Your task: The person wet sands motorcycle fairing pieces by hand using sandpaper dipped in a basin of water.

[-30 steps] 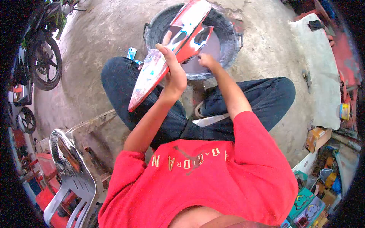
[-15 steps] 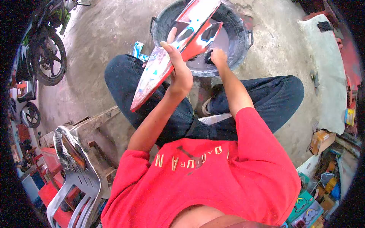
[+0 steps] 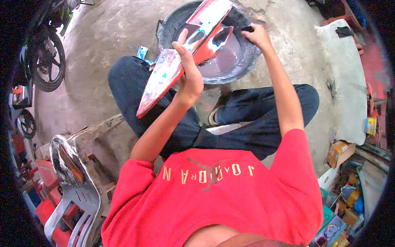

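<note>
My left hand (image 3: pixel 190 78) is closed round a long, pointed motorcycle fairing panel (image 3: pixel 162 80), with the thumb on its upper face. The panel has red edges and worn white and blue patches. It tilts from my left thigh up over a dark basin (image 3: pixel 228 77) of cloudy grey water. At the basin's right rim my right hand (image 3: pixel 259 37) is closed on a small black piece (image 3: pixel 248 29) that looks like sandpaper; its full shape is hidden by the fingers.
A small blue and white piece (image 3: pixel 142 52) lies on the floor beside my left knee. A motorcycle wheel (image 3: pixel 48 61) stands at the left, a grey plastic chair (image 3: pixel 78 193) at lower left. To the right are a pale panel (image 3: pixel 343 82), a cardboard box (image 3: pixel 340 153) and cluttered parts.
My right hand has risen from the water inside the basin to its right rim, carrying the black piece. My left hand keeps its hold on the fairing panel, and the view has shifted slightly.
</note>
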Demonstrator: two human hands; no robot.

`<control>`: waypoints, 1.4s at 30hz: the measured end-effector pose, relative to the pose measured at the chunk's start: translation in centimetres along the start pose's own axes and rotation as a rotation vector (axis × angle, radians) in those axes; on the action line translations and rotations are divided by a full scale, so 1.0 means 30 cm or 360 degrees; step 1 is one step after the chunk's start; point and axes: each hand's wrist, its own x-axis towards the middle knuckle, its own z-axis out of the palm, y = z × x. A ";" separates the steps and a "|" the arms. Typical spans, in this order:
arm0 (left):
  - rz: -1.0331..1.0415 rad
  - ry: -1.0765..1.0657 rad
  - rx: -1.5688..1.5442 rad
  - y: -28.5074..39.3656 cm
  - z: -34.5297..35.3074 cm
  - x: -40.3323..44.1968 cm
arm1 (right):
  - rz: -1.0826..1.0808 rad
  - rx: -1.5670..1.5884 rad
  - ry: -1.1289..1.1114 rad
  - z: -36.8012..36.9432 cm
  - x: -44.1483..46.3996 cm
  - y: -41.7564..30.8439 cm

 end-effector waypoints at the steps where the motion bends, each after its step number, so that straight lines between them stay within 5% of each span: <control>1: -0.0006 -0.0010 -0.0011 0.001 0.006 0.000 | -0.0075 0.0014 0.0059 -0.077 -0.016 -0.057; 5: 0.0054 -0.0103 0.0072 -0.019 -0.011 0.006 | -0.0678 -0.0019 0.0357 -0.241 -0.137 -0.319; 10: 0.0051 -0.0106 0.0122 -0.041 -0.018 0.008 | -0.0927 0.0374 0.0330 -0.217 -0.246 -0.506; 18: 0.0059 -0.0098 0.0088 -0.040 -0.006 0.006 | -0.0579 0.1157 0.0061 -0.190 -0.244 -0.546; 24: 0.0045 -0.0122 0.0041 -0.037 -0.005 0.002 | -0.1023 0.0594 0.0754 -0.187 -0.243 -0.537; 27: 0.0096 -0.0124 0.0150 -0.045 -0.001 0.001 | -0.0917 0.0317 0.0539 -0.180 -0.268 -0.547; 31: 0.0031 -0.0137 0.0015 -0.028 0.022 -0.007 | -0.1335 0.0274 0.0322 -0.101 -0.316 -0.555; 32: 0.0034 -0.0136 0.0009 -0.029 0.015 -0.004 | -0.1156 0.0313 0.0046 -0.130 -0.358 -0.576; 35: 0.0048 -0.0117 -0.0025 -0.053 -0.003 0.012 | -0.1536 0.0490 0.0100 -0.126 -0.466 -0.616; 39: -0.0130 -0.0053 -0.0044 -0.041 -0.003 -0.003 | -0.1513 0.0368 0.0268 -0.051 -0.349 -0.513; 41: -0.0116 -0.0071 0.0018 -0.051 -0.004 -0.006 | -0.1044 0.0402 0.0185 -0.083 -0.296 -0.505; 42: -0.0048 -0.0079 0.0070 -0.067 -0.007 -0.002 | -0.1235 0.0390 0.0208 -0.071 -0.316 -0.514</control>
